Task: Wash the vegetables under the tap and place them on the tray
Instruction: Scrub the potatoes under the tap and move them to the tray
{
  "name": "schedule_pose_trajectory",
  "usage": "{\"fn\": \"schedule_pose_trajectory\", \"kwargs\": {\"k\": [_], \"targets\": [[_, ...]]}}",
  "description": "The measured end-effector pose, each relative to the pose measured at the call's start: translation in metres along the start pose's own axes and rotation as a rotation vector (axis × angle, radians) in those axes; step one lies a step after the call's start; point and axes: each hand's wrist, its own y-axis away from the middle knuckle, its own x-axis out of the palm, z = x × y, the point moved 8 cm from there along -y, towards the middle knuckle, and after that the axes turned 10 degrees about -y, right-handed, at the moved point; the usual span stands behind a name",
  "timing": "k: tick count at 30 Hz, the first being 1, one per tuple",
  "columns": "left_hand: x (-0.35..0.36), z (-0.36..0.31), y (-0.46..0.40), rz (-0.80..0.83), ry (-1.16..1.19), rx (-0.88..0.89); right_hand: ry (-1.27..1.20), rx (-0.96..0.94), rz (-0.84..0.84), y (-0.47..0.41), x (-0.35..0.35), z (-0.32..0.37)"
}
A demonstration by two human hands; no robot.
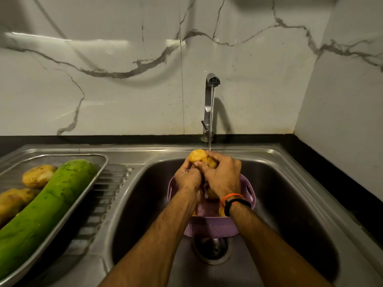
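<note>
1. While water runs from the tap (211, 88), both hands, left hand (187, 176) and right hand (222, 175), grip a potato (198, 155) over the sink (290, 183).
2. Washing is under way; next, I judge, comes carrying it left to the tray (99, 160).

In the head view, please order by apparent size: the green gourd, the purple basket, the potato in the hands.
1. green gourd
2. purple basket, partly hidden by the arms
3. potato, partly covered by both hands

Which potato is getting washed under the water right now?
The potato held up by both hands, the left hand and right hand, at the tap's stream. The two potatoes on the tray lie beside the green gourd.
</note>
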Motion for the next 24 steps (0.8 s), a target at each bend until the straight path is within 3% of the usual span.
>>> {"fn": "schedule_pose_trajectory", "kwargs": {"k": [6, 12, 16, 21, 24], "targets": [[0.0, -0.004, 0.001, 0.035, -0.057, 0.0, 0.066, 0.006, 0.13, -0.007, 0.004, -0.002], [0.003, -0.002, 0.002, 0.022, -0.008, -0.009, -0.019, 0.018, -0.031, -0.003, -0.004, -0.006], [0.001, -0.004, 0.003, 0.029, -0.031, -0.021, -0.024, 0.037, 0.061, -0.009, 0.003, -0.01], [0.001, -0.008, 0.007, 0.102, -0.037, -0.036, -0.203, 0.164, 0.089, -0.012, 0.002, -0.031], [0.002, -0.014, 0.004, 0.178, -0.188, 0.02, -0.326, 0.235, 0.036, -0.014, -0.005, -0.043]]}}
